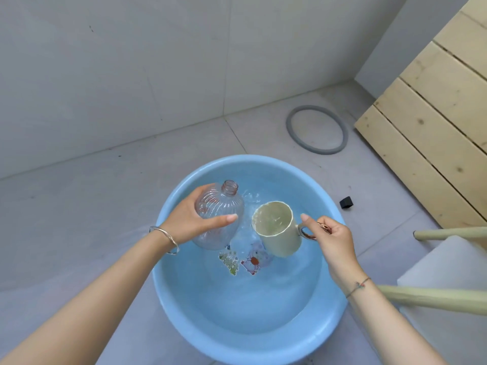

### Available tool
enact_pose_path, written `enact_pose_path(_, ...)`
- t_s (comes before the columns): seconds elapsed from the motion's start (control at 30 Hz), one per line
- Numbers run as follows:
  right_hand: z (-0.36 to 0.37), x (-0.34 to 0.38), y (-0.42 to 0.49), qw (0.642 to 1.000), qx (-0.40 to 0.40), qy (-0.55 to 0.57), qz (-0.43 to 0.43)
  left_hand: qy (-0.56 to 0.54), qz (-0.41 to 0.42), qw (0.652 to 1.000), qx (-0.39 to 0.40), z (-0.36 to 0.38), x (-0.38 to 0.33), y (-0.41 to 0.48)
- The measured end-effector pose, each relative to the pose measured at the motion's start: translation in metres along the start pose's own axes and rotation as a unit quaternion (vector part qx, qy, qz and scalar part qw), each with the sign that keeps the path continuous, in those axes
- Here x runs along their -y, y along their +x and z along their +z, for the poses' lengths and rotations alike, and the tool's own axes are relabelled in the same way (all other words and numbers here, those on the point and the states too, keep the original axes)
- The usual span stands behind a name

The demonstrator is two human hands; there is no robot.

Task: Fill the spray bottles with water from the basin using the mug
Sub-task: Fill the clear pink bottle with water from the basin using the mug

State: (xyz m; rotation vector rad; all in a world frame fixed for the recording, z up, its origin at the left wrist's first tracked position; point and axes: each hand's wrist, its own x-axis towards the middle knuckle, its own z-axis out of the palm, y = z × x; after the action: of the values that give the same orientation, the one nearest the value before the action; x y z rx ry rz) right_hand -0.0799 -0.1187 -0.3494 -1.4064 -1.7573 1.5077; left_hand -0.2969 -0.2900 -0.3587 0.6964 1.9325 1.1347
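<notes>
A blue basin (168, 306) of water stands on the floor below me, with cartoon stickers on its bottom. My left hand (189, 219) grips a clear ribbed bottle (224, 206) without a cap, held over the basin with its open neck pointing away and up. My right hand (329, 241) holds a cream mug (279, 235) by its metallic handle, just right of the bottle. The mug is tilted slightly, with water inside it. The water behind the mug and bottle is rippled.
A grey rubber ring (292, 127) lies on the tiled floor beyond the basin. A small black cap-like piece (346, 202) sits right of the basin. Pale wooden boards (434, 122) lean at the right, and wooden legs (434, 299) of a white stool (453, 264) reach in from the right.
</notes>
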Motion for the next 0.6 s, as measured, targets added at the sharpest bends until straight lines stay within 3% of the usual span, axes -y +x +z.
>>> enact_pose_path(0.27, -0.018, 0.036, -0.007, 0.994, -0.014, 0.104, -0.022, 0.04, 0.009, 0.998, 0.039, 0.005, 0.002, -0.008)
enact_pose_path(0.6, -0.022, 0.067, -0.026, 0.994, -0.028, 0.087, -0.064, 0.093, 0.027, 0.993, 0.062, 0.01, 0.0, -0.015)
